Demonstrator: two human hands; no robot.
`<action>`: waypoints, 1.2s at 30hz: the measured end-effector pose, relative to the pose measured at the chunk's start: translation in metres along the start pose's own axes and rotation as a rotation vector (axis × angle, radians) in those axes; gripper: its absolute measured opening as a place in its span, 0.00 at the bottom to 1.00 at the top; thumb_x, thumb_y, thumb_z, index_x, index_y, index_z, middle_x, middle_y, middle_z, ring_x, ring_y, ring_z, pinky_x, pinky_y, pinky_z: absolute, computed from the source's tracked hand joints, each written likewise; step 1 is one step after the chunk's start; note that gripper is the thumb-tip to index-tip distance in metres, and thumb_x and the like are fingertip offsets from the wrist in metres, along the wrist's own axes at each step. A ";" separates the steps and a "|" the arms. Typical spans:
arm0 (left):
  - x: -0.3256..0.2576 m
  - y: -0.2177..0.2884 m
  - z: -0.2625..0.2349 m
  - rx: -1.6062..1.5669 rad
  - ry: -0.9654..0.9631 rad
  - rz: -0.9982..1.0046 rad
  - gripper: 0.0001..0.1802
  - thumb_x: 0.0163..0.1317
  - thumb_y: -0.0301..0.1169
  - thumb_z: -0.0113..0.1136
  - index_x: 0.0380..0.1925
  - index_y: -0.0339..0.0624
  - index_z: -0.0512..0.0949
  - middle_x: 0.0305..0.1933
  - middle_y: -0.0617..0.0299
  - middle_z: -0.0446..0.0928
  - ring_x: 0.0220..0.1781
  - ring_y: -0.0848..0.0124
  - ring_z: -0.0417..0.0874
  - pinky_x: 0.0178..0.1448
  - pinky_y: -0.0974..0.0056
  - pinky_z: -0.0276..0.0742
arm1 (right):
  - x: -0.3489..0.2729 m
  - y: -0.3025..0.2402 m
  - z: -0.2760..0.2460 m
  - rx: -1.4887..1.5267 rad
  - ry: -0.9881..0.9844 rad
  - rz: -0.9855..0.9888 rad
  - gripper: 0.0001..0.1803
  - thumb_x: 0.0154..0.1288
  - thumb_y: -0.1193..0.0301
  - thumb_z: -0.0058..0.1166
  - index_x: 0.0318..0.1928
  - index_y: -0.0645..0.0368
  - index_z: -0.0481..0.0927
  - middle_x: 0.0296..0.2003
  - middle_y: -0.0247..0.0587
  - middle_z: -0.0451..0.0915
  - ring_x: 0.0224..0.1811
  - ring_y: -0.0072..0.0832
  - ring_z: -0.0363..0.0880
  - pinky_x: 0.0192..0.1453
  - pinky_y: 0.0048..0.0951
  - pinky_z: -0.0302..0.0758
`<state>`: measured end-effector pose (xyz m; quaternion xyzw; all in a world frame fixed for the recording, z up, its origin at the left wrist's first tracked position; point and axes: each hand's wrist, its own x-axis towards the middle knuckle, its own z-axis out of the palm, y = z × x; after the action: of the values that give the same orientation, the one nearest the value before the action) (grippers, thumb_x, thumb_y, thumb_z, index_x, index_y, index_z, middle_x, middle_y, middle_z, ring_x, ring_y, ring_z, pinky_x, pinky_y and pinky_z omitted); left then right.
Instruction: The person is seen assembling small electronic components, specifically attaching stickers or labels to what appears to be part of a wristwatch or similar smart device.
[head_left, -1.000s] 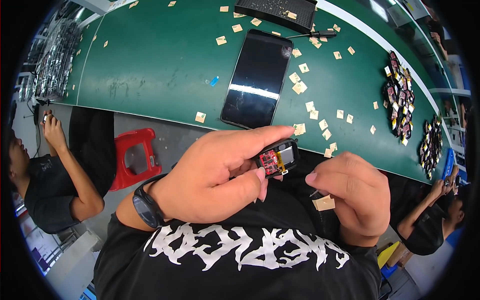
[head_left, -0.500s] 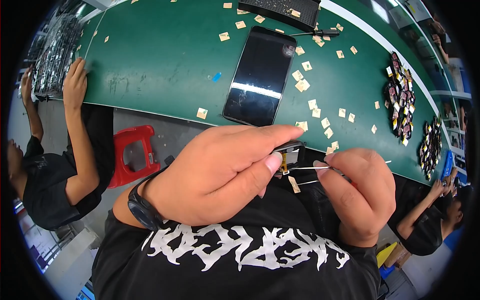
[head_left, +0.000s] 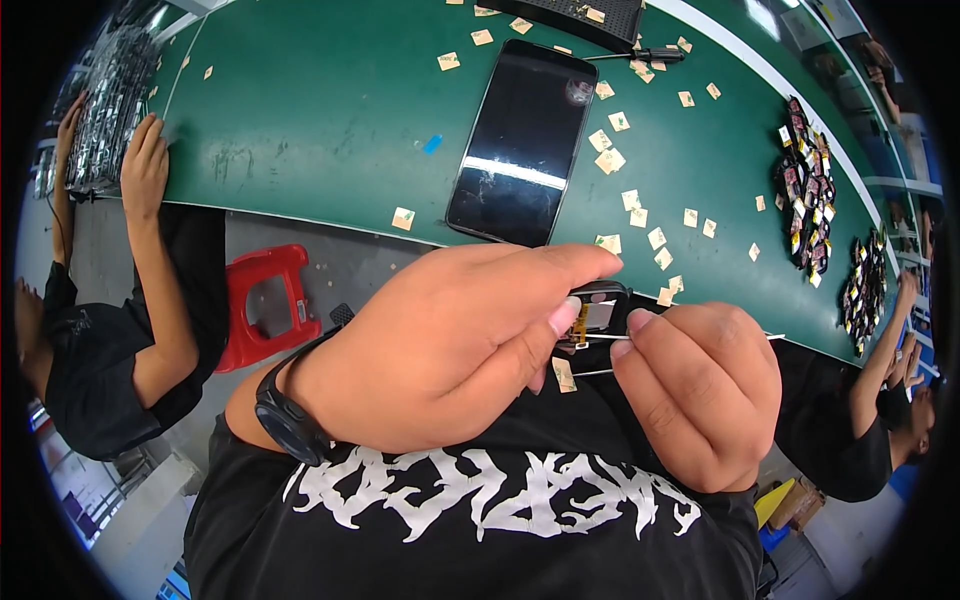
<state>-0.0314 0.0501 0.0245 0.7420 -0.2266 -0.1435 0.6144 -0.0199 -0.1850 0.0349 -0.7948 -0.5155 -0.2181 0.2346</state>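
My left hand (head_left: 450, 350) pinches a small dark electronic part (head_left: 598, 308) between thumb and fingers, held close to my chest. My right hand (head_left: 700, 395) grips thin metal tweezers (head_left: 600, 340) whose tips touch the part. A small tan sticker (head_left: 564, 374) hangs just under the part. A black watch (head_left: 285, 420) sits on my left wrist. Much of the part is hidden by my left fingers.
A green table (head_left: 330, 130) holds a large black glass panel (head_left: 525, 140), many scattered tan stickers (head_left: 612, 160), a screwdriver (head_left: 640, 55) and two piles of small parts (head_left: 808, 205). A co-worker's hand (head_left: 145, 165) rests at the left edge; a red stool (head_left: 262, 300) stands below. Another person sits at right.
The tweezers have come up against the part and the tan sticker now hangs beneath it. The co-worker on the left has laid a hand on the table edge.
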 end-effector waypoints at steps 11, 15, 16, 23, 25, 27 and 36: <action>-0.001 -0.001 0.002 0.001 0.013 -0.032 0.18 0.74 0.21 0.45 0.59 0.30 0.76 0.30 0.60 0.79 0.24 0.77 0.81 0.30 0.71 0.77 | -0.001 -0.006 0.006 -0.053 0.027 -0.063 0.11 0.38 0.80 0.65 0.28 0.71 0.84 0.33 0.49 0.81 0.32 0.35 0.79 0.27 0.29 0.73; 0.000 0.000 0.001 0.006 -0.008 -0.050 0.17 0.74 0.20 0.45 0.58 0.30 0.77 0.31 0.59 0.80 0.25 0.77 0.82 0.30 0.71 0.78 | -0.001 -0.005 0.005 -0.028 0.020 -0.063 0.11 0.38 0.81 0.66 0.28 0.71 0.84 0.33 0.49 0.81 0.31 0.35 0.79 0.27 0.29 0.72; 0.000 0.001 0.001 0.007 -0.007 -0.051 0.17 0.74 0.20 0.45 0.58 0.30 0.77 0.31 0.59 0.80 0.25 0.77 0.82 0.30 0.71 0.78 | -0.001 -0.005 0.005 -0.028 0.020 -0.064 0.11 0.38 0.81 0.66 0.28 0.71 0.84 0.33 0.49 0.81 0.31 0.35 0.79 0.27 0.29 0.72; -0.001 0.002 0.002 -0.035 0.016 -0.090 0.16 0.76 0.21 0.46 0.58 0.30 0.77 0.32 0.59 0.80 0.26 0.78 0.83 0.30 0.72 0.79 | 0.000 -0.009 0.008 -0.099 0.052 -0.041 0.10 0.39 0.82 0.65 0.28 0.70 0.84 0.32 0.48 0.81 0.31 0.35 0.79 0.25 0.27 0.70; 0.000 0.002 0.002 -0.032 0.012 -0.092 0.16 0.76 0.21 0.46 0.58 0.30 0.77 0.32 0.59 0.80 0.26 0.78 0.83 0.30 0.72 0.79 | 0.000 -0.010 0.008 -0.109 0.053 -0.045 0.10 0.39 0.82 0.65 0.28 0.70 0.84 0.32 0.48 0.81 0.31 0.35 0.79 0.25 0.27 0.69; 0.000 0.003 0.002 -0.024 0.009 -0.096 0.15 0.76 0.21 0.47 0.58 0.30 0.77 0.32 0.59 0.81 0.25 0.78 0.82 0.30 0.72 0.79 | 0.000 -0.011 0.008 -0.119 0.041 -0.039 0.10 0.39 0.82 0.65 0.28 0.70 0.84 0.32 0.48 0.81 0.31 0.35 0.79 0.25 0.27 0.69; 0.001 0.002 0.002 -0.016 -0.009 -0.082 0.15 0.75 0.21 0.48 0.56 0.30 0.78 0.30 0.61 0.80 0.24 0.77 0.82 0.29 0.71 0.78 | -0.001 -0.006 0.005 -0.007 0.017 -0.065 0.09 0.39 0.82 0.65 0.27 0.71 0.83 0.31 0.48 0.80 0.30 0.34 0.78 0.24 0.26 0.70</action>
<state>-0.0322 0.0476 0.0256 0.7451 -0.1973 -0.1737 0.6130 -0.0253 -0.1808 0.0314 -0.7764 -0.5385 -0.2341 0.2288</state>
